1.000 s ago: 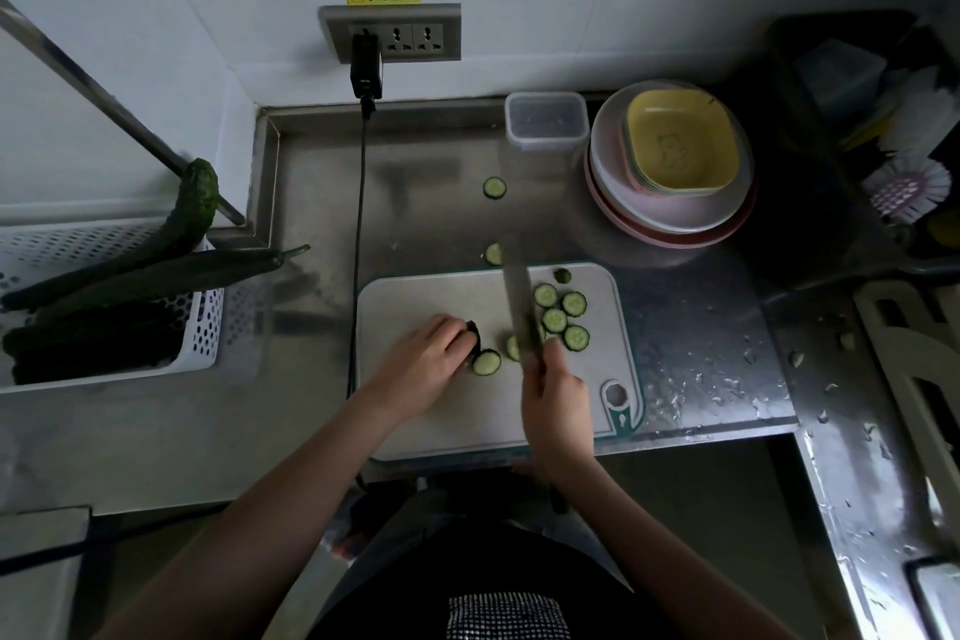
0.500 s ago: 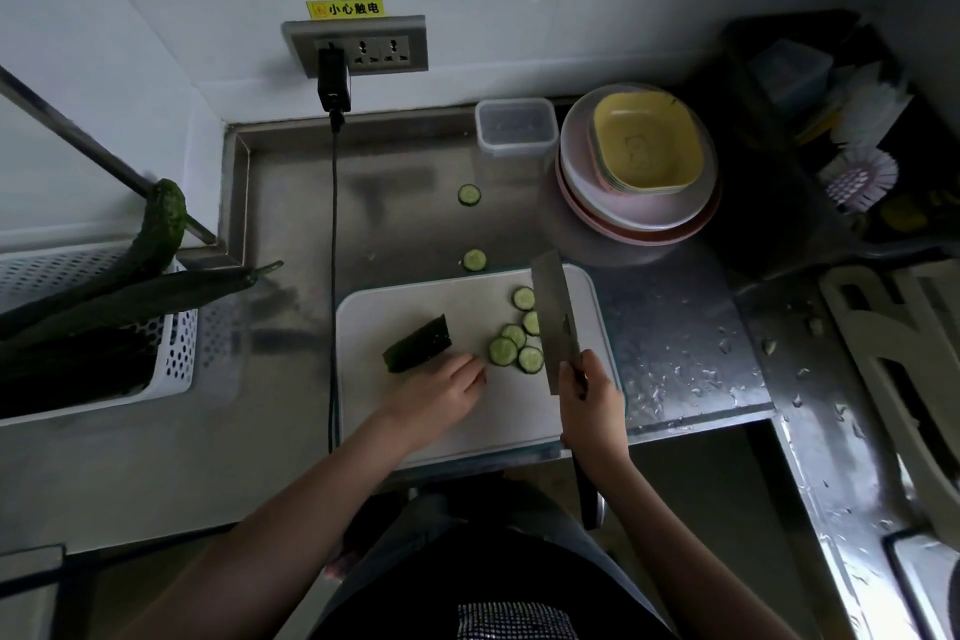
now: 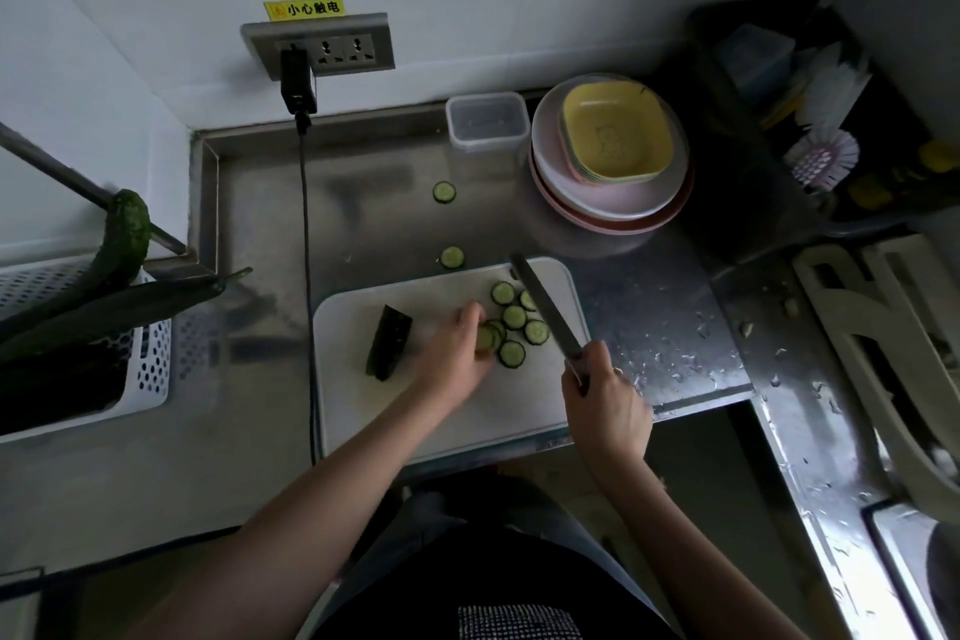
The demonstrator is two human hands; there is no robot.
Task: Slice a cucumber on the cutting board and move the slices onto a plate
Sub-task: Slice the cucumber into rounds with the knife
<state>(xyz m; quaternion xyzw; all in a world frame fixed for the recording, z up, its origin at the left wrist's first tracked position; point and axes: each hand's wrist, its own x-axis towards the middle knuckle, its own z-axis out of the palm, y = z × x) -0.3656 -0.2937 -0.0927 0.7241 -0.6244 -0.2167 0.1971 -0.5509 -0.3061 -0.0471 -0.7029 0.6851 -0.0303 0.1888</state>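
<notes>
Step in hand, by my reading: gathering the cut slices (image 3: 514, 317) on the cutting board (image 3: 447, 411) so they can go over to a plate.

Doing it well:
- Bunch the loose rounds into one tight group first; scattered ones roll off the board edge. Two strays already lie on the counter (image 3: 363, 203): one slice (image 3: 452, 257) just off the board's far edge, another (image 3: 444, 192) further back near the clear container (image 3: 487, 122).
- Keep the knife (image 3: 545, 309) tilted away from the gathering fingers; its blade lies right along the far side of the slice cluster.
- Probably sweep the rounds against the flat of the blade, then lift both together toward the plate stack (image 3: 608, 192), which sits close behind the board to the right.
- The uncut cucumber end (image 3: 388, 342) lies left of the slices on the board, clear of the gathering hand; leave it there.

Hands:
- Left hand (image 3: 457, 353): fingers curled down onto the near edge of the slice cluster, pinching or stacking a couple of rounds at the fingertips. Grasp looks light.
- Right hand (image 3: 602, 405): clenched round the knife handle, blade pointing up and away over the board's right side, not cutting.

Spare whole cucumbers (image 3: 119, 296) rest in the white basket (image 3: 150, 369) at far left, untouched.
</notes>
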